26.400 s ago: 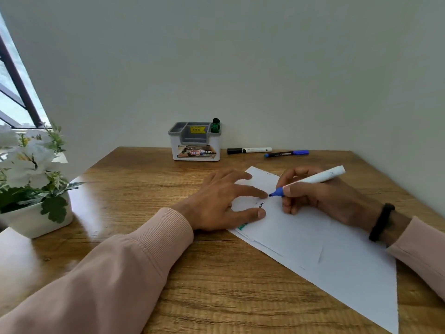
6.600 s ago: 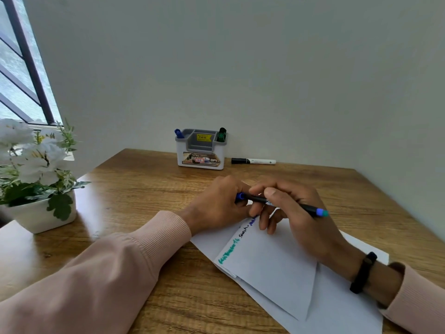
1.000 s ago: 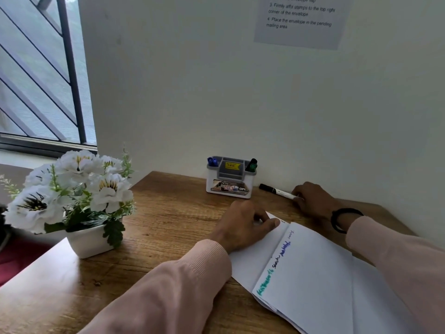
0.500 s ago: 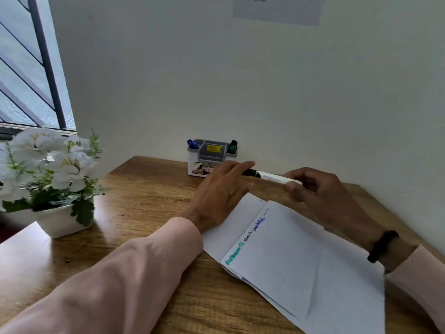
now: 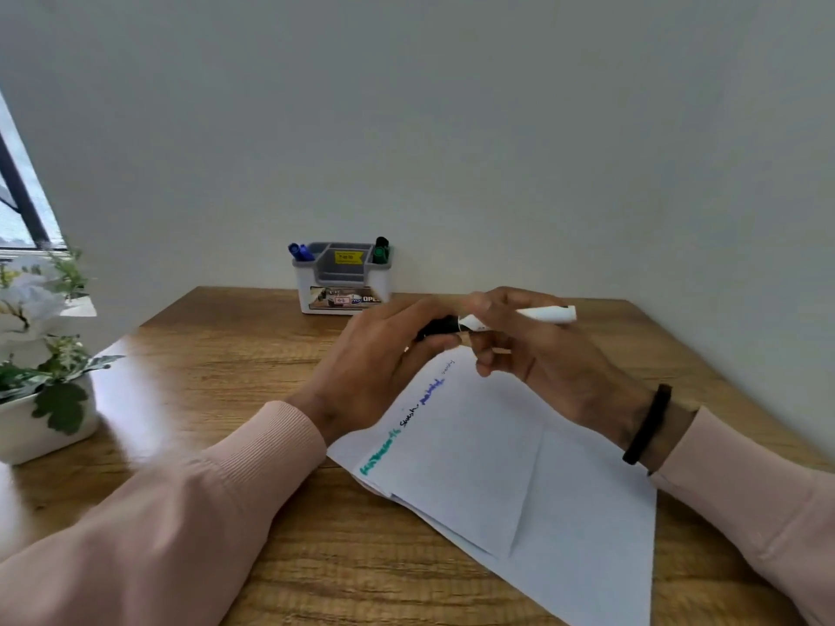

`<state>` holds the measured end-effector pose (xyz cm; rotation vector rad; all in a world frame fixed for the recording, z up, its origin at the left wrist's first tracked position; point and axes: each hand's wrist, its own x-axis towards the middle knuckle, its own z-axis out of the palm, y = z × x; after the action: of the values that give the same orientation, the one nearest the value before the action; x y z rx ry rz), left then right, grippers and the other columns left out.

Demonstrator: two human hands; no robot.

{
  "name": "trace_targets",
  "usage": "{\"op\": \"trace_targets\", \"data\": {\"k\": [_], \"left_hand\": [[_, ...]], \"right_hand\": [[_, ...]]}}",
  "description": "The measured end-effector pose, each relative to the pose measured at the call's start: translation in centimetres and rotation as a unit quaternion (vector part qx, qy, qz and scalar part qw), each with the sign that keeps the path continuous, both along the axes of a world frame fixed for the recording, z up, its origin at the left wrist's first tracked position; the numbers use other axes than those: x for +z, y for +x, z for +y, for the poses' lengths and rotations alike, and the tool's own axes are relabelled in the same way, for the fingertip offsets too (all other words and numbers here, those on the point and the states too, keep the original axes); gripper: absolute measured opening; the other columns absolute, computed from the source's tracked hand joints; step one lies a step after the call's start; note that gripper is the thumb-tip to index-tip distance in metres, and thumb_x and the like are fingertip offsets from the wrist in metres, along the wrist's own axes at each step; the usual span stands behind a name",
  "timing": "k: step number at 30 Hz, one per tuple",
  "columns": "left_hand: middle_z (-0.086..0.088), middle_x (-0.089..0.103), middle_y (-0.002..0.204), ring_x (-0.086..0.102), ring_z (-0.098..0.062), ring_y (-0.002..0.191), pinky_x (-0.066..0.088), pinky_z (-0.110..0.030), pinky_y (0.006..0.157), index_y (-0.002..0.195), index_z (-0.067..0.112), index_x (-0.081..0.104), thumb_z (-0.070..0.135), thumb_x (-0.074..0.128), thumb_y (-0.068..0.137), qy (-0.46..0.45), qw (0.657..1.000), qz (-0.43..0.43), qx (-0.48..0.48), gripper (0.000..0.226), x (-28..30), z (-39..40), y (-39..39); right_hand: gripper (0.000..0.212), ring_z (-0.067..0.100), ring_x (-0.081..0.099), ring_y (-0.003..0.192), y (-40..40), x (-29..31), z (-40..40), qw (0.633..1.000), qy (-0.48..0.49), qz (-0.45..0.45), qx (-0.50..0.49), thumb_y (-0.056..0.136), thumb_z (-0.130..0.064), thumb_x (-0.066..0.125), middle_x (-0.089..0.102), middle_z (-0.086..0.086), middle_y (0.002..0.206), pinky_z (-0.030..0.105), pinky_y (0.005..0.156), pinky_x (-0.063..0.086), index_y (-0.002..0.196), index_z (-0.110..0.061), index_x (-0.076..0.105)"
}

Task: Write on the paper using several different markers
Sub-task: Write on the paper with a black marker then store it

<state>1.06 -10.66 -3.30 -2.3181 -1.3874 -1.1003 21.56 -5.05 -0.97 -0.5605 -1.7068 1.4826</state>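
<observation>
I judge the marker light, stiff, slick: my right hand grips its white barrel, my left hand pinches the black cap.

organizer front label: "ope…"; paper handwriting illegible.

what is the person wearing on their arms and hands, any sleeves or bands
Both arms are in long pale pink sleeves with ribbed cuffs: the left sleeve ends at the wrist, and so does the right sleeve. A plain black band circles the right wrist just ahead of the cuff. The left hand and right hand are bare, with no gloves; no rings can be made out.
</observation>
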Motion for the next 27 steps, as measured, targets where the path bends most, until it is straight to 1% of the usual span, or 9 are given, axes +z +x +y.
{"op": "trace_targets", "data": {"k": [2,4,11,15,17,19,21,25,27], "left_hand": [[0.02,0.058,0.108,0.048,0.002,0.086,0.039,-0.009,0.078,0.123,0.021,0.062,0.03,0.057,0.104,0.003,0.999,0.03,-0.015,0.021,-0.2,-0.1,0.5],[0.022,0.053,0.102,0.047,0.002,0.081,0.036,-0.007,0.074,0.117,0.02,0.063,0.028,0.058,0.104,0.0,0.999,0.042,-0.017,0.016,-0.2,-0.1,0.4],[0.018,0.062,0.099,0.05,0.005,0.073,0.036,-0.004,0.071,0.121,0.017,0.065,0.028,0.054,0.106,-0.028,0.996,0.069,-0.042,0.021,0.2,-0.4,0.6],[0.014,0.061,0.097,0.049,-0.002,0.075,0.04,-0.014,0.07,0.119,0.015,0.063,0.029,0.049,0.108,-0.028,0.996,0.068,-0.05,0.023,0.5,-0.4,1.0],[0.016,0.056,0.093,0.046,-0.002,0.074,0.038,-0.014,0.069,0.117,0.014,0.063,0.029,0.048,0.108,-0.027,0.996,0.067,-0.048,0.023,0.6,-0.4,1.2],[0.017,0.056,0.094,0.046,-0.001,0.076,0.036,-0.01,0.07,0.118,0.014,0.064,0.029,0.051,0.107,-0.029,0.997,0.061,-0.044,0.023,0.7,-0.5,1.3],[0.014,0.064,0.096,0.049,-0.001,0.077,0.04,-0.01,0.072,0.119,0.016,0.067,0.031,0.057,0.104,-0.029,0.998,0.051,-0.029,0.024,0.7,-0.5,1.0],[0.012,0.074,0.094,0.056,0.0,0.072,0.043,-0.011,0.069,0.117,0.022,0.074,0.035,0.066,0.097,-0.019,0.999,0.041,0.022,0.025,0.6,-0.5,-0.2],[0.009,0.075,0.09,0.058,-0.003,0.069,0.042,-0.012,0.067,0.114,0.021,0.075,0.034,0.064,0.097,-0.016,0.999,0.046,0.014,0.024,0.7,-0.8,-0.2]], "right_hand": [[0.041,0.025,0.057,0.058,-0.4,-0.5,-0.1,0.991,0.086,-0.063,-0.077,0.088,-0.037,0.08,0.064,0.012,0.067,0.035,0.056,0.052,0.084,0.001,0.063],[0.034,0.025,0.062,0.054,-0.6,-0.7,0.0,0.981,0.13,-0.091,-0.114,0.094,-0.031,0.077,0.069,0.012,0.065,0.035,0.055,0.055,0.082,-0.001,0.066],[0.032,0.031,0.066,0.059,0.2,0.5,0.3,0.986,0.093,-0.131,-0.052,0.1,-0.024,0.07,0.072,0.019,0.073,0.04,0.061,0.058,0.086,0.004,0.074],[0.035,0.035,0.065,0.067,1.1,1.7,0.3,0.988,0.062,-0.141,-0.017,0.102,-0.022,0.067,0.071,0.025,0.08,0.04,0.066,0.058,0.093,0.012,0.072],[0.034,0.035,0.065,0.067,1.3,1.9,0.4,0.989,0.054,-0.137,-0.004,0.102,-0.02,0.067,0.07,0.027,0.08,0.04,0.065,0.058,0.093,0.012,0.071],[0.031,0.035,0.064,0.066,1.2,1.9,0.6,0.99,0.049,-0.131,0.0,0.101,-0.02,0.067,0.069,0.025,0.077,0.04,0.064,0.057,0.088,0.007,0.073],[0.03,0.034,0.064,0.065,0.9,1.6,0.5,0.99,0.054,-0.133,-0.005,0.101,-0.021,0.067,0.069,0.023,0.075,0.042,0.066,0.057,0.086,0.004,0.074],[0.029,0.028,0.066,0.069,-0.1,0.1,0.0,0.988,0.07,-0.139,-0.011,0.103,-0.02,0.063,0.072,0.015,0.078,0.04,0.068,0.057,0.094,0.004,0.077],[0.025,0.023,0.066,0.068,-0.3,-0.6,-0.2,0.984,0.098,-0.146,-0.036,0.099,-0.026,0.071,0.073,0.01,0.076,0.038,0.064,0.056,0.092,-0.003,0.079]]}}
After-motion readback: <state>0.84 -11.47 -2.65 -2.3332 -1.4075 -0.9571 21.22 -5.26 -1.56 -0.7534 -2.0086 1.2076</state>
